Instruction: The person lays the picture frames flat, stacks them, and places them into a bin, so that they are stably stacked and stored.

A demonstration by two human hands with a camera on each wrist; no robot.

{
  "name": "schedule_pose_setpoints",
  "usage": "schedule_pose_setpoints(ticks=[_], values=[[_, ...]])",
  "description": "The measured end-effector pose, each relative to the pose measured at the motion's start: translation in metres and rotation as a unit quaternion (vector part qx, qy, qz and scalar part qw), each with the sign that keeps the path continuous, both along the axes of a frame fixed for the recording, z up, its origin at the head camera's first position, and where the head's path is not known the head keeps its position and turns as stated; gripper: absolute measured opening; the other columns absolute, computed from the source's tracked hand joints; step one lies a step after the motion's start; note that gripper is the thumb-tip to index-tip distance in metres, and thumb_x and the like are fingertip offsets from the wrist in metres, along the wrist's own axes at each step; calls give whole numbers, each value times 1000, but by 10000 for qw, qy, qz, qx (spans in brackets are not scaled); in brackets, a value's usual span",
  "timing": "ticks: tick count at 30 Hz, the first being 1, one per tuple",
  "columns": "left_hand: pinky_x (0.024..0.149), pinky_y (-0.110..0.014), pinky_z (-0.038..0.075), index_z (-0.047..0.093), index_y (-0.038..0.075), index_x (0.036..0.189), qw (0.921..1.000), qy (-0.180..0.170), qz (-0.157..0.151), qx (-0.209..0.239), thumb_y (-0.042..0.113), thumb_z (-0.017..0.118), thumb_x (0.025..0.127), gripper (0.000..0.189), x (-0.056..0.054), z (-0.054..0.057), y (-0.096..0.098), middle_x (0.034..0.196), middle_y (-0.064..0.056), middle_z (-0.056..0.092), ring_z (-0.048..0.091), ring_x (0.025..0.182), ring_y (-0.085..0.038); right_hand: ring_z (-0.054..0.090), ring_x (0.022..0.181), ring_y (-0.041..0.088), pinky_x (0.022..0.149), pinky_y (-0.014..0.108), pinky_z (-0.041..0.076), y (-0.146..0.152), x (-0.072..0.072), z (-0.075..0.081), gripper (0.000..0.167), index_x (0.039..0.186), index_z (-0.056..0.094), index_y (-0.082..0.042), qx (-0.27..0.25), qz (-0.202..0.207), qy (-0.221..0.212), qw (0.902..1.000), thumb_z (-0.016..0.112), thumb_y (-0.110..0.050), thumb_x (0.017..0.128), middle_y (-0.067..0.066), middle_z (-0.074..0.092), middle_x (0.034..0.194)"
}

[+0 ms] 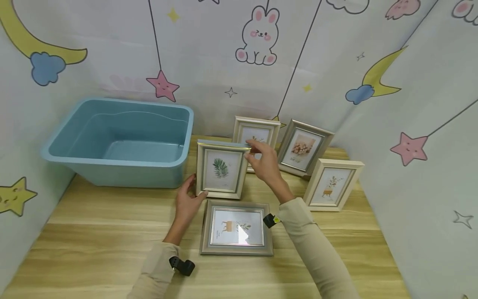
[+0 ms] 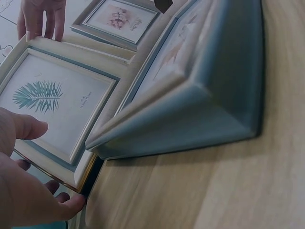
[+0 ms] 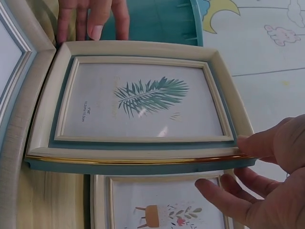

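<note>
Both hands hold a cream picture frame with a green leaf print [image 1: 221, 170], which stands nearly upright on the table. My left hand [image 1: 188, 202] grips its lower left side, thumb across the front edge and fingers behind. At the upper right corner, my right hand [image 1: 263, 161] pinches the rim between thumb and fingers, as the right wrist view also shows. Just in front, a grey-silver picture frame [image 1: 237, 227] with a plant-pot print lies face up, on its side. The leaf frame partly covers another cream frame [image 1: 257, 126] behind it.
A blue plastic tub [image 1: 113, 162] stands at the back left, close to the leaf frame. To the right are a silver frame with a flower print [image 1: 302, 148] and a cream frame with a plant print [image 1: 332, 185], both upright. A patterned cloth wall [image 1: 209, 54] borders the wooden table [image 1: 112, 232].
</note>
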State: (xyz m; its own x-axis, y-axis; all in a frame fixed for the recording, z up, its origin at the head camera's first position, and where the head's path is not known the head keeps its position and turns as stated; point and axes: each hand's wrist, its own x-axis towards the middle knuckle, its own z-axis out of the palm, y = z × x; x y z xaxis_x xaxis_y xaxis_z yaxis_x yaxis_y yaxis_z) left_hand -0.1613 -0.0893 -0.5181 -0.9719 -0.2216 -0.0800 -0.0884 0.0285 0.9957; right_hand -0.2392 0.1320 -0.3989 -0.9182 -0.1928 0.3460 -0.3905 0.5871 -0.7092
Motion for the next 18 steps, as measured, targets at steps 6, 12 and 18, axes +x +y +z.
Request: schedule_pose_setpoints(ticks=[6, 12, 18], values=[[110, -56, 42, 40, -6, 148, 9999, 59, 58, 61, -9, 67, 84, 69, -2, 1, 2, 143, -31, 46, 40, 137, -43, 70, 101, 37, 87, 49, 57, -2, -3, 1, 35, 123, 69, -1, 22, -141, -224, 9996, 73, -4, 88, 21, 68, 113], [110, -57, 41, 42, -8, 146, 9998, 81, 154, -1, -8, 66, 85, 65, -3, 0, 4, 141, -32, 48, 43, 134, -44, 70, 101, 39, 70, 37, 63, -1, -1, 1, 35, 122, 69, 3, -568, -111, -598, 9965, 73, 2, 87, 23, 66, 107], [110, -56, 40, 47, -3, 145, 9997, -30, 138, -174, -2, 67, 87, 61, -2, 5, 3, 151, -26, 44, 39, 141, -40, 68, 100, 40, 75, 47, 62, 6, 3, 4, 35, 122, 67, 7, -1176, -89, -871, 9892, 70, 6, 87, 26, 65, 106]])
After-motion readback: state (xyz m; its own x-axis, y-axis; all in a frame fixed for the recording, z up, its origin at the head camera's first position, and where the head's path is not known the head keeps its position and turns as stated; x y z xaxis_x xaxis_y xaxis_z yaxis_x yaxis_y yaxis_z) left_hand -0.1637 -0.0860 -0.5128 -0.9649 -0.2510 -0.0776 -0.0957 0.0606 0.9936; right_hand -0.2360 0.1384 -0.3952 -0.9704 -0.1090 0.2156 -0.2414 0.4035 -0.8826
